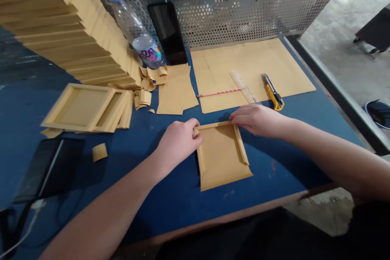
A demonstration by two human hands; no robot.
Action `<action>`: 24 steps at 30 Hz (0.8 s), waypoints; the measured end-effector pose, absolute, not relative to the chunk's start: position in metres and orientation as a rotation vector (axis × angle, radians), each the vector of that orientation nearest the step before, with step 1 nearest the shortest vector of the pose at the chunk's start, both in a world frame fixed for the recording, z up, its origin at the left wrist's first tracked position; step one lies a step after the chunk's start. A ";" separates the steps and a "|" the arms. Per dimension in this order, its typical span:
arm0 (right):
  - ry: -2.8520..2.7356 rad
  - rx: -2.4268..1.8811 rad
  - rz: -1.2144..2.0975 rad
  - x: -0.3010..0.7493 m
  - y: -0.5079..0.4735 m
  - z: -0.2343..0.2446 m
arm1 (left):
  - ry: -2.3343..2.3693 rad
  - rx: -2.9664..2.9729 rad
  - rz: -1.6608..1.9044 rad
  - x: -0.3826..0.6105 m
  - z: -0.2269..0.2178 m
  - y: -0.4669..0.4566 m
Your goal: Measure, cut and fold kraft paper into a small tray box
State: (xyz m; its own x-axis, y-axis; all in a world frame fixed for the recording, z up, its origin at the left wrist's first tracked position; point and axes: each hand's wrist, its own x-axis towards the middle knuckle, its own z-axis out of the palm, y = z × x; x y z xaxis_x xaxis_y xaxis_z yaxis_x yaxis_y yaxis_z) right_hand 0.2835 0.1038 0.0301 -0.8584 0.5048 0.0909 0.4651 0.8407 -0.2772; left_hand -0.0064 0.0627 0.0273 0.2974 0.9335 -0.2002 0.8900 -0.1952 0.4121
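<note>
A half-folded tan paper tray (222,152) lies in front of me, its far, left and right edges raised as rims. The near edge is a flat flap. My left hand (179,140) pinches the tray's far left corner, thumb and fingers closed on it. At the far right corner, my right hand (254,120) has its fingers closed on the rim. Just beyond my right hand are a yellow box cutter (273,92) and a clear ruler (242,86). A pink pencil (219,93) lies left of the ruler on a large tan paper sheet (283,65).
Finished-looking paper trays (79,107) lean together at the left, below a tall stack of tan pieces (70,28). A water bottle (143,40) and a phone (169,34) stand against the perforated metal panel (243,4). Paper scraps (143,98) and a black pouch (50,168) lie on the blue table (170,219).
</note>
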 end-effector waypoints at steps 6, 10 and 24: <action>-2.706 -0.982 0.408 0.275 0.105 0.027 | 1.584 2.020 0.027 -0.011 0.040 0.057; -2.685 -0.999 0.455 0.257 0.110 0.022 | 1.628 2.084 -0.055 -0.017 0.042 0.047; -2.692 -1.320 0.541 0.255 0.064 0.046 | 0.928 2.514 0.076 -0.045 0.043 0.054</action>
